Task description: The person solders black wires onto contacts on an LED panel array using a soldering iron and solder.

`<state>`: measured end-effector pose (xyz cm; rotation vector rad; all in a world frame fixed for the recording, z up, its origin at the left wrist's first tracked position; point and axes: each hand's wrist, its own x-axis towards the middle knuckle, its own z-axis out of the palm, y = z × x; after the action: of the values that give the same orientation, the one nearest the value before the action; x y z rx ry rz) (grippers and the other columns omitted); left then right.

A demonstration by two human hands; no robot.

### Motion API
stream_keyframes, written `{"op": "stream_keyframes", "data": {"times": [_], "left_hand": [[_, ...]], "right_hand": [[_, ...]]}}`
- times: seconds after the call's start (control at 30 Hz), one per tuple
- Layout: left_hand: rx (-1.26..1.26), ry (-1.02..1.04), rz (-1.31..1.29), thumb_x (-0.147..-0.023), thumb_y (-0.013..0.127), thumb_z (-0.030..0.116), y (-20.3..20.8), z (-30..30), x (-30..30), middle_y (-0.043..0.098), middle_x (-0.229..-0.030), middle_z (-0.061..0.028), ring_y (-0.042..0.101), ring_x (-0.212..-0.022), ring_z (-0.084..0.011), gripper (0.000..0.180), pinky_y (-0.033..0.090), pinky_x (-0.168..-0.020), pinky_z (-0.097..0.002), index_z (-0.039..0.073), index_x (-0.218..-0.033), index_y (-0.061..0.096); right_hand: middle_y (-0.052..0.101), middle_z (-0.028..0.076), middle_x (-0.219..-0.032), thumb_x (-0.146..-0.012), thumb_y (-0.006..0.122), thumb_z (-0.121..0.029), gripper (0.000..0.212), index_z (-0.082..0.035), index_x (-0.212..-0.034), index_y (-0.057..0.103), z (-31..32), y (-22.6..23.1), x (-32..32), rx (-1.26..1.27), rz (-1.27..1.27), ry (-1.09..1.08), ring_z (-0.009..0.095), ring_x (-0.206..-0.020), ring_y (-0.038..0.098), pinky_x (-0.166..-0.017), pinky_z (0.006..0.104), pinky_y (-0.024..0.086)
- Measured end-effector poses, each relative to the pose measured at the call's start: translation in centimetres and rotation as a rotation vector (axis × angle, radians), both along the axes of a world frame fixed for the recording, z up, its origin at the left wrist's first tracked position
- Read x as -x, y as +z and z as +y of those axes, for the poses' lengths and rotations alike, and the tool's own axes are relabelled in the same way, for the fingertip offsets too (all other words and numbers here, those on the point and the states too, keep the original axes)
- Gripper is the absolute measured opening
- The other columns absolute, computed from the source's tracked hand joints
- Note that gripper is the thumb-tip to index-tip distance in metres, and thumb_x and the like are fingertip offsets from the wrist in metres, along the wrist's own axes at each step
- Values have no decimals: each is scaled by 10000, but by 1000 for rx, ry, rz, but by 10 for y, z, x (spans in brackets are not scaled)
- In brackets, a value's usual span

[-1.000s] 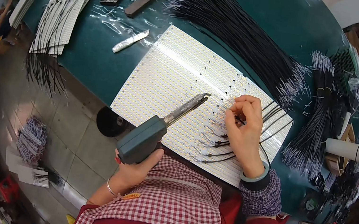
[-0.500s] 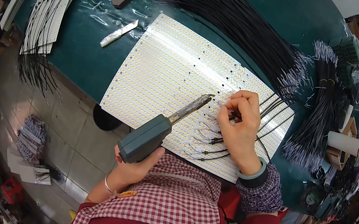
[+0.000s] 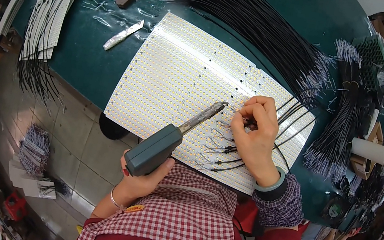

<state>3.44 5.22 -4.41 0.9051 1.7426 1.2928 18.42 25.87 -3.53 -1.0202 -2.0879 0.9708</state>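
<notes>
My left hand [image 3: 144, 182] is closed around the dark grey-green handle of a soldering gun [image 3: 155, 148]. Its metal rod slants up and right, and the bent tip is over the middle of a white LED board [image 3: 158, 80] dotted with small yellowish LEDs. Just right of that tip, my right hand [image 3: 258, 137] has thumb and forefinger pinched on a black wire, its end mostly hidden by the fingers. Several black wires [image 3: 227, 166] with thin split ends lie across the board's lower right part, under and beside my right hand.
A thick bundle of black wires [image 3: 254, 28] lies behind the board, with a smaller tied bundle [image 3: 338, 120] at the right. A silver-wrapped cutter [image 3: 123, 36] lies left of the board. Stacked wired boards [image 3: 56, 3] overhang the table's left edge. A white roll [image 3: 371, 151] is far right.
The board and table have shifted slightly left in the view. The soldering gun's tip has moved a little to the left with them; both hands keep the same grip.
</notes>
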Motion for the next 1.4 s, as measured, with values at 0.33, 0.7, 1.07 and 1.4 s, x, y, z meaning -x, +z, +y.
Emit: {"op": "stream_keyframes", "data": {"times": [0.33, 0.7, 1.07, 1.4], "left_hand": [[-45, 54, 35, -766, 749, 35, 2, 5, -2, 684, -884, -81, 641, -762, -141, 260, 508, -689, -270, -11, -1008, 664], [-134, 61, 101, -759, 739, 58, -2, 2, -1, 681, -730, -87, 646, -592, -145, 201, 502, -556, -250, -33, -927, 678], [-79, 24, 17, -752, 728, 17, -5, -4, -2, 660, -805, -94, 608, -628, -143, 234, 481, -564, -264, -40, -970, 666], [-28, -20, 63, -760, 720, 26, -6, -6, -2, 659, -837, -103, 623, -661, -162, 234, 489, -580, -270, -31, -979, 663]], "right_hand": [[509, 88, -907, -720, 616, 78, 86, 31, -714, 544, -1, 2, -1, 37, 45, 3, 119, -662, 534, -560, 227, 471], [510, 90, -876, -705, 614, 67, 79, 28, -692, 546, -2, 2, -1, -5, 42, 33, 140, -687, 539, -578, 237, 468], [507, 88, -862, -699, 613, 68, 94, 22, -680, 533, -3, 0, -1, -34, 30, 32, 142, -663, 519, -557, 246, 445], [505, 89, -845, -683, 613, 71, 101, 15, -670, 529, -4, 0, -1, -43, 12, 23, 163, -675, 520, -568, 262, 442]]}}
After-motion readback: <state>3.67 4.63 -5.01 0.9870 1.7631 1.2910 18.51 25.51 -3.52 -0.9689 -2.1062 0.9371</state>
